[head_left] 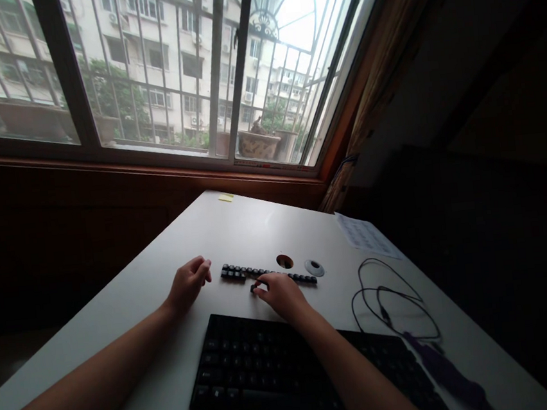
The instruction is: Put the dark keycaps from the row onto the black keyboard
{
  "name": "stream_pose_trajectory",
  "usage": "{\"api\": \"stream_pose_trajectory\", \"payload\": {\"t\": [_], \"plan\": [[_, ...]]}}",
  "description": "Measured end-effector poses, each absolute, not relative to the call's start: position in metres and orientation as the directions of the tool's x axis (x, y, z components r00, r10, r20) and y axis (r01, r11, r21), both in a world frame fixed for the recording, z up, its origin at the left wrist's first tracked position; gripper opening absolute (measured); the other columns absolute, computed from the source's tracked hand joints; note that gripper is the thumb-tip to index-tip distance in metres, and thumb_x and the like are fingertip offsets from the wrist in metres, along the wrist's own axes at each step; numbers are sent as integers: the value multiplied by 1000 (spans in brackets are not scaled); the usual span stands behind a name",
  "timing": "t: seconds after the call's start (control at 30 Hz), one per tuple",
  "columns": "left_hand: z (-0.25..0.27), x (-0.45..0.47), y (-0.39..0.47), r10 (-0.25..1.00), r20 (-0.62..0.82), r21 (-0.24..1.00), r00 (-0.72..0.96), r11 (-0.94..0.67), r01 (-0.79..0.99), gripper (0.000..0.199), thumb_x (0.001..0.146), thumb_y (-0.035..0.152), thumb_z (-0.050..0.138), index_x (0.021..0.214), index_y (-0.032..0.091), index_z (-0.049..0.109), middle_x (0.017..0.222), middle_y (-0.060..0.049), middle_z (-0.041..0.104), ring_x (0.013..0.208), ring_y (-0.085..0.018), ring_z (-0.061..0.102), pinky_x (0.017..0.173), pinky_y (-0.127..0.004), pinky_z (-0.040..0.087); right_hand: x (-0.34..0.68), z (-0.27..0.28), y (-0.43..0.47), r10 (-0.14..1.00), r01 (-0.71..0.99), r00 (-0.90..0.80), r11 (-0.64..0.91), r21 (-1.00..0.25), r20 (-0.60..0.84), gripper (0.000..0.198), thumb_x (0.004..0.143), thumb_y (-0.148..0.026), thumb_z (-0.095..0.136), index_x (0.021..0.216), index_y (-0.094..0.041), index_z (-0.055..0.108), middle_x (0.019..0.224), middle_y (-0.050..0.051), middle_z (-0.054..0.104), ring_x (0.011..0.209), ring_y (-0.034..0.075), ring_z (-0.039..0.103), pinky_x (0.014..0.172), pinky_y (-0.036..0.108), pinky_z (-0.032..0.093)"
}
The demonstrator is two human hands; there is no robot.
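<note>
My right hand point(285, 294) pinches a small black keycap point(253, 289) between thumb and fingers, low over the table. Just beyond it lies a line of black keycaps point(231, 271), two rows deep at its left end and partly covered by my right hand. To the left of the line rests my left hand point(190, 284), its fingers curled closed; whatever may be inside them is hidden. A black keyboard point(259, 361) sits nearer to me, with my right forearm crossing above it. Many of its keys are too dark to make out.
On the white table point(172, 363), a round cable hole point(285, 262) lies beside its grey cover point(314, 267). A black cable point(385, 310) loops at the right near a dark purple item point(447, 369). Printed paper point(368, 234) and a yellow sticky note point(226, 198) lie farther back.
</note>
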State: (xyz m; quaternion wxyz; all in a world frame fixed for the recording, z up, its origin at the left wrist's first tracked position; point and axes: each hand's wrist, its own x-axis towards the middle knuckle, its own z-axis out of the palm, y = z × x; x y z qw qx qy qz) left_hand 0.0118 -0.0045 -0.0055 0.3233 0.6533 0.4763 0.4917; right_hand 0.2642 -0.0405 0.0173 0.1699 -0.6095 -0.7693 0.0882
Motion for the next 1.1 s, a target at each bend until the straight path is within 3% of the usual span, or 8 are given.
{"api": "stream_pose_trajectory", "payload": {"t": [0.3, 0.53, 0.77, 1.1], "plan": [[-7, 12, -4, 943, 327, 898, 59, -329, 291, 42, 93, 44, 47, 61, 18, 54, 56, 2, 54, 55, -15, 50, 59, -25, 39, 270, 14, -46, 953, 871, -185, 272, -410, 241, 24, 88, -27, 61, 108, -20, 73, 104, 8, 75, 95, 23, 69, 86, 31, 49], [-9, 12, -3, 940, 336, 892, 62, -338, 301, 40, 92, 43, 48, 61, 19, 55, 56, 1, 56, 55, -16, 52, 59, -25, 40, 281, 9, -61, 902, 827, -365, 429, -364, 232, 36, 92, -21, 52, 124, -30, 65, 109, 4, 68, 88, 17, 68, 81, 27, 51], [-9, 12, -3, 944, 325, 895, 62, -328, 304, 41, 91, 44, 48, 60, 19, 55, 57, 0, 57, 55, -16, 52, 59, -25, 41, 275, 3, -63, 913, 867, -370, 406, -290, 172, 43, 89, -20, 55, 130, -32, 60, 123, 4, 63, 97, 20, 67, 86, 27, 51], [-9, 12, -2, 942, 326, 890, 83, -336, 309, 40, 91, 44, 48, 61, 19, 56, 57, 0, 58, 56, -16, 51, 60, -26, 41, 269, 5, -51, 928, 877, -329, 369, -309, 177, 41, 91, -21, 53, 130, -33, 60, 123, 3, 63, 94, 19, 68, 83, 28, 51]]}}
